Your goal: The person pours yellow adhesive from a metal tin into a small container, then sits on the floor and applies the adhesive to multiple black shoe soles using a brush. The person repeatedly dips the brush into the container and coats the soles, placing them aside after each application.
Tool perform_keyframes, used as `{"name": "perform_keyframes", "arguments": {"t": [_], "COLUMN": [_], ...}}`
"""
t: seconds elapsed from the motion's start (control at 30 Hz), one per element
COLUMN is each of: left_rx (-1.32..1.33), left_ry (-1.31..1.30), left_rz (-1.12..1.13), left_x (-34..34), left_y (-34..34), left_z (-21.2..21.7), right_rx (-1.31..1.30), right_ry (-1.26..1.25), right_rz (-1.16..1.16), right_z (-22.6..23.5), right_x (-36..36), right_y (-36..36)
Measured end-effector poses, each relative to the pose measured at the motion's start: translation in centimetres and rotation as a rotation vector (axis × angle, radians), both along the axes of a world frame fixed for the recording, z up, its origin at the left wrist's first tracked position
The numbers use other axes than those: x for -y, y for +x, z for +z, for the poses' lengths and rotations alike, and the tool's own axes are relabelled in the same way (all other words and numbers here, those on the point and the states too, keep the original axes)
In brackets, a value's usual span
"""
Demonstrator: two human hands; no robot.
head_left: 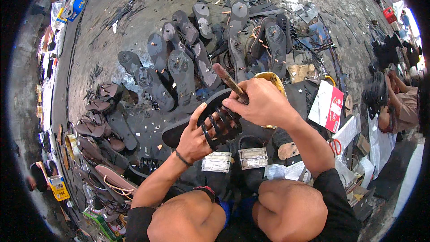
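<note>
My left hand grips a black strappy sandal from below, its fingers hooked through the straps. My right hand is closed on a tool with a brown wooden handle, its working end pressed at the sandal's straps. The sandal is held above my knees, sole side toward the floor. The tool's tip is hidden under my fingers.
Several dark sandal soles lie fanned on the grey floor ahead. Finished brown sandals line the left. A red and white box, red-handled scissors and scraps sit right. Another person sits at far right holding sandals.
</note>
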State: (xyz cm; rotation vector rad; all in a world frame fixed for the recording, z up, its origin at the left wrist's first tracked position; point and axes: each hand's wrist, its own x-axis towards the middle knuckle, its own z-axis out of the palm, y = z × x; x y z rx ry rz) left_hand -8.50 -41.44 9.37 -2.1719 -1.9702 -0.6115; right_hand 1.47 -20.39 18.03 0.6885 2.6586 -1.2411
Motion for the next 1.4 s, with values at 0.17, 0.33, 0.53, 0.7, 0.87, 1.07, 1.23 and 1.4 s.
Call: {"name": "perform_keyframes", "arguments": {"t": [0.17, 0.33, 0.53, 0.7, 0.87, 1.07, 1.23, 1.4], "left_rx": [-0.027, -0.019, 1.564, 2.245, 2.228, 2.104, 2.061, 2.148], "left_ry": [-0.019, -0.064, 0.343, 0.519, 0.551, 0.537, 0.629, 0.549], "left_rz": [0.011, -0.016, 0.456, 0.388, 0.572, 0.616, 0.692, 0.614], "left_x": [-0.3, -0.3, -1.0, -1.7, -3.9, -2.9, -3.2, -3.5], "left_y": [0.1, 0.4, -0.1, 0.0, 0.9, -0.6, -0.9, 0.2], "left_z": [0.5, -0.5, 1.1, 0.7, 4.5, 3.7, 3.1, 4.6], "right_rx": [0.117, 0.084, -0.64, -0.786, -0.733, -0.914, -0.718, -0.882], "right_ry": [-0.085, 0.005, -0.532, -0.807, 0.006, 0.008, -0.385, -0.164], "right_rz": [0.027, 0.05, -0.438, -0.599, -0.476, -0.405, -0.471, -0.557], "right_z": [1.7, 0.9, -2.0, -2.3, -6.1, -5.2, -5.7, -6.6], "right_x": [-0.2, -0.1, -2.0, 2.3, 1.2, 3.9, 5.4, -0.2], "right_y": [0.0, 0.3, 2.5, 0.2, -2.3, -1.3, -0.4, -2.1]}}
